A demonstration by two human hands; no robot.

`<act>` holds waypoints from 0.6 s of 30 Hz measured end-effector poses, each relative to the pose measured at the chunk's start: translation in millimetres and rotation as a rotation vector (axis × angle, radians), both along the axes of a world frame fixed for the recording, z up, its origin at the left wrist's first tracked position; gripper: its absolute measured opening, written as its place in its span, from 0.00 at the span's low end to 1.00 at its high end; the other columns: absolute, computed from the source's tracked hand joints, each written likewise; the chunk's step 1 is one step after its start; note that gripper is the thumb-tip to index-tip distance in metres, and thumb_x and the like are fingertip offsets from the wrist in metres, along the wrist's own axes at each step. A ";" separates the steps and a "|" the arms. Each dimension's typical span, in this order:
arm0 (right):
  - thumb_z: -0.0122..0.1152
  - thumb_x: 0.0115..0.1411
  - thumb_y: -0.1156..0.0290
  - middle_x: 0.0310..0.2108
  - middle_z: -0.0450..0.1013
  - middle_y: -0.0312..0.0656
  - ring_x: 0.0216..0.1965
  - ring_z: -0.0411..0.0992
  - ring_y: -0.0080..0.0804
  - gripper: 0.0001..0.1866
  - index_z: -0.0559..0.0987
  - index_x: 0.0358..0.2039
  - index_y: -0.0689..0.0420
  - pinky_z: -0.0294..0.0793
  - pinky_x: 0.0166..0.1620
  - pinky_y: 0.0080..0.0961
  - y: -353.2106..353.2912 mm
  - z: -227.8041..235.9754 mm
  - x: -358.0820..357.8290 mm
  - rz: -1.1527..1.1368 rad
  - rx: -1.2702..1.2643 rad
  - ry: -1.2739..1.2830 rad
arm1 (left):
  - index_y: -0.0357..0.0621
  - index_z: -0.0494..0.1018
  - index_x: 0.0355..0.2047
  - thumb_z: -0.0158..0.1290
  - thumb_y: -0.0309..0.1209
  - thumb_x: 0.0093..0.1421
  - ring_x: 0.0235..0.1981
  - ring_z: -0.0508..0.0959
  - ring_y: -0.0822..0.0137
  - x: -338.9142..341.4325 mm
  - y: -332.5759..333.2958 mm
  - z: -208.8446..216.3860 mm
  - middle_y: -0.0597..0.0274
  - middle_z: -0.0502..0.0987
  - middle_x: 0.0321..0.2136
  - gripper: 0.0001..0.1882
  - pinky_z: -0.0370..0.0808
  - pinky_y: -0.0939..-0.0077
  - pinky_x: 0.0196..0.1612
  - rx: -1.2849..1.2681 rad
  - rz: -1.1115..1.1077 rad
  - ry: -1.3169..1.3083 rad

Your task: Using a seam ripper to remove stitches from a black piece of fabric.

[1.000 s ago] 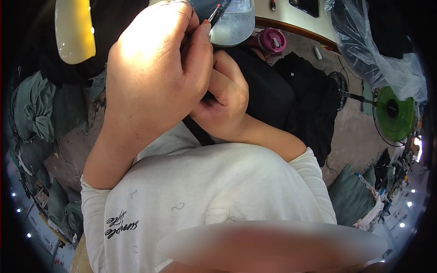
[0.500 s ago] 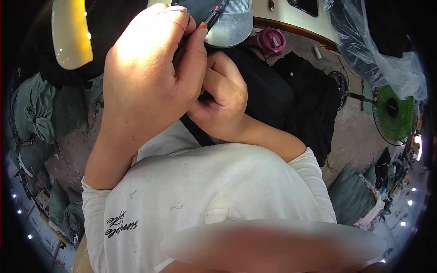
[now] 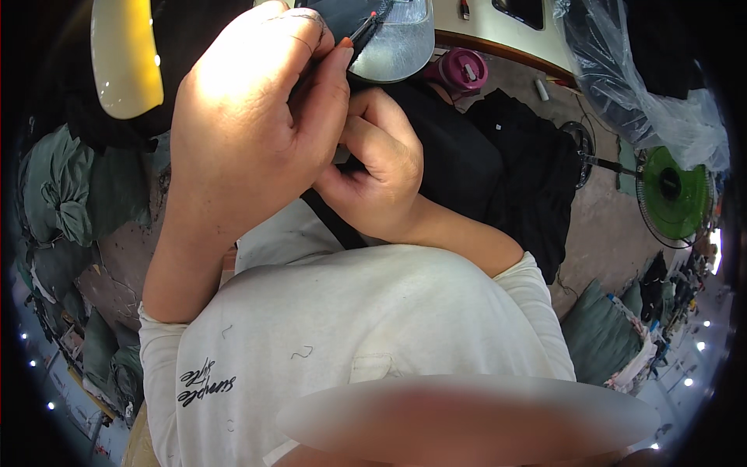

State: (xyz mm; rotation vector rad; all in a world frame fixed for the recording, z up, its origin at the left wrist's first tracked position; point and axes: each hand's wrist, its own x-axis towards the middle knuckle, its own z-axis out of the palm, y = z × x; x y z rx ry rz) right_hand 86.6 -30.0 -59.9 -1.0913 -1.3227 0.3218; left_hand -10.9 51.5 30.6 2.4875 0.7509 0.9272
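Note:
My left hand [image 3: 245, 132] is raised at the upper left with its fingers closed. Between its thumb and forefinger sits a seam ripper [image 3: 361, 29], with an orange end, a thin metal shaft and a small red ball at the tip. Dark thread loops over one of the knuckles. Just right of it, my right hand [image 3: 381, 167] has its fingers curled in and closed on black cloth [image 3: 451, 140], which spreads over my lap. The left hand partly covers the right fingertips, so their exact grip is hidden.
Behind the seam ripper is a silvery rounded surface [image 3: 397, 62]. A pink lidded tumbler [image 3: 463, 70] stands beside a pale tabletop [image 3: 498, 31]. Clear plastic sheeting [image 3: 661, 117] and a green fan [image 3: 673, 191] are at the right. Green bundles [image 3: 78, 187] lie at the left.
My left hand has shifted slightly to the left, opening a little more of the right fingers to view. The right hand has barely moved.

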 end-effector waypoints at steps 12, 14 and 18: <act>0.74 0.47 0.81 0.32 0.72 0.44 0.29 0.74 0.34 0.10 0.81 0.31 0.63 0.77 0.28 0.25 -0.1 0.6 -0.3 -0.013 0.009 -0.008 | 0.33 0.71 0.28 0.58 0.14 0.58 0.22 0.69 0.68 4.6 -1.7 0.7 0.59 0.70 0.23 0.07 0.67 0.77 0.27 0.040 0.018 0.020; 0.74 0.46 0.81 0.32 0.72 0.44 0.29 0.73 0.35 0.11 0.81 0.31 0.63 0.76 0.28 0.25 0.1 0.4 -0.6 -0.007 0.008 -0.010 | 0.34 0.72 0.28 0.59 0.15 0.58 0.22 0.69 0.68 4.9 -1.6 -0.6 0.59 0.70 0.23 0.06 0.67 0.77 0.27 0.055 0.028 -0.001; 0.74 0.45 0.82 0.32 0.72 0.44 0.29 0.73 0.35 0.11 0.81 0.31 0.63 0.76 0.29 0.27 0.8 -1.1 1.0 0.005 0.025 0.005 | 0.34 0.72 0.28 0.59 0.17 0.59 0.22 0.70 0.67 9.1 -5.4 4.4 0.60 0.70 0.23 0.06 0.68 0.76 0.27 0.012 0.079 0.050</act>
